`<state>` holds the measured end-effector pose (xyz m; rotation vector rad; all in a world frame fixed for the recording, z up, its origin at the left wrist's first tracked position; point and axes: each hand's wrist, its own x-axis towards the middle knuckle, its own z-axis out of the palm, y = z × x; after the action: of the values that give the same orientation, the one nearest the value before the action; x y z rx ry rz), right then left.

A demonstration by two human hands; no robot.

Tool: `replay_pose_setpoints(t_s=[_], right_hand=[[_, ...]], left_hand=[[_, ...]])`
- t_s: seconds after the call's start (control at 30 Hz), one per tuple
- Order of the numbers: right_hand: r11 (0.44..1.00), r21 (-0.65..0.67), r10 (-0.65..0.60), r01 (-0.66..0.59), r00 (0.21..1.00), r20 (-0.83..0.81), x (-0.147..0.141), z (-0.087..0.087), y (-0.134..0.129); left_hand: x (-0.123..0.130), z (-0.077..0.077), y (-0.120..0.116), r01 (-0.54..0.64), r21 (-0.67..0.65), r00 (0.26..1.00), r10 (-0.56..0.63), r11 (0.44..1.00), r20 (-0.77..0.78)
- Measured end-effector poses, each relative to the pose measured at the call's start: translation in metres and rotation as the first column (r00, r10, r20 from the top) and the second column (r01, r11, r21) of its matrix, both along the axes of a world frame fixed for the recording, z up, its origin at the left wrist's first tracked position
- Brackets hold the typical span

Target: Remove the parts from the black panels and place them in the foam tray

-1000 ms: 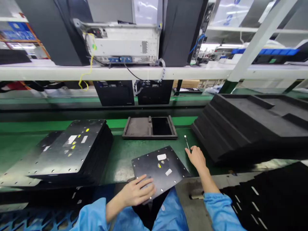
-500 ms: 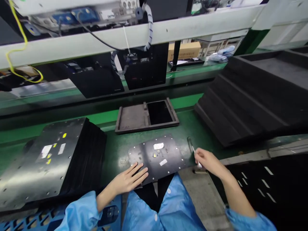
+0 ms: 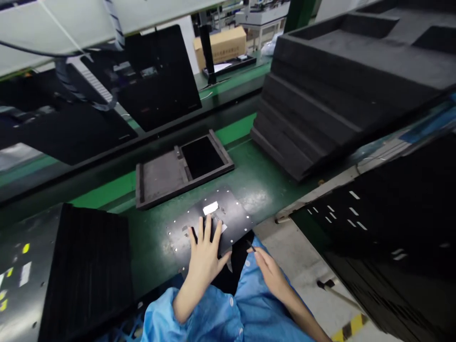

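Observation:
A dark metal plate (image 3: pixel 237 216) with white labels and holes round its rim lies on the green bench (image 3: pixel 149 247) in front of me. My left hand (image 3: pixel 205 251) rests flat on it, fingers spread over the middle and partly over a label. Just off the plate's near right edge, my right hand (image 3: pixel 269 270) pinches a small dark thin tool (image 3: pixel 251 246) near my blue coat. Much of that tool is hidden by the fingers.
Behind the plate sits a foam tray (image 3: pixel 160 180) holding a black panel (image 3: pixel 202 157). A plate stack (image 3: pixel 90 266) stands left, stacked foam trays (image 3: pixel 306 104) at the right rear. Dark panels (image 3: pixel 384 228) fill the right side.
The view has turned right. My left hand has moved from the plate's left part to its middle. My right hand has come from the bench right of the plate to near my coat.

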<state>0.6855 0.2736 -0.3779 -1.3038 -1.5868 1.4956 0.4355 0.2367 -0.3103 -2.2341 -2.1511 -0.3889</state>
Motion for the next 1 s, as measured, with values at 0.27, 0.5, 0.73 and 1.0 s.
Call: replay_pose_setpoints(t_s=[0.27, 0.5, 0.73, 1.0], right_hand=[[0.994, 0.028, 0.103, -0.101, 0.991, -0.082, -0.008, -0.015, 0.019], [0.976, 0.218, 0.018, 0.003, 0.996, -0.093, -0.012, -0.031, 0.009], [0.948, 0.318, -0.012, 0.003, 1.0, 0.025, -0.01, -0.027, -0.001], [0.881, 0.472, -0.069, 0.035, 0.996, 0.056, -0.019, -0.038, 0.004]], left_hand=[[-0.056, 0.015, 0.05, -0.247, 0.028, 0.962, 0.241, 0.969, 0.125], [-0.053, 0.009, 0.084, -0.379, -0.015, 0.924, 0.379, 0.925, 0.046], [-0.054, 0.015, 0.085, -0.392, -0.07, 0.916, 0.396, 0.917, 0.063], [-0.051, 0.024, 0.086, -0.389, -0.099, 0.91, 0.399, 0.916, 0.116]])
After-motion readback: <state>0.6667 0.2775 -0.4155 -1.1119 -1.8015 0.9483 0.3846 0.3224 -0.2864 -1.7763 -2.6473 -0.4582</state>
